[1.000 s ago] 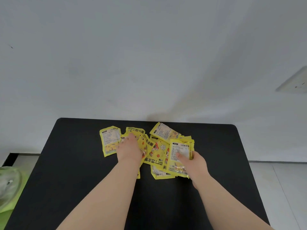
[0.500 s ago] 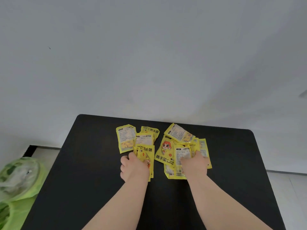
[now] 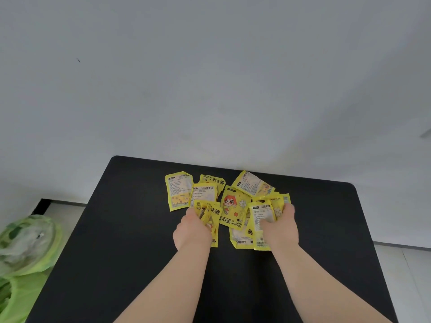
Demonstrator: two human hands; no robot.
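Several yellow hand-warmer packets [image 3: 233,209] lie in a loose heap at the far middle of a black table [image 3: 121,241]. My left hand [image 3: 192,229] grips crumpled packets [image 3: 210,214] at the heap's left side, fingers curled round them. My right hand [image 3: 281,226] grips a packet with a white label [image 3: 261,214] at the heap's right side. One packet [image 3: 178,191] lies flat at the far left of the heap, apart from both hands. Another [image 3: 254,184] lies tilted at the far right.
A white wall [image 3: 210,78] stands just behind the table's far edge. Green plastic bags [image 3: 25,248] sit on the floor to the left of the table. Pale floor tiles [image 3: 415,276] show on the right.
Both hands have drawn back toward me and curled from lying on the heap to gripping packets. The heap has split a little into a left and a right bunch.
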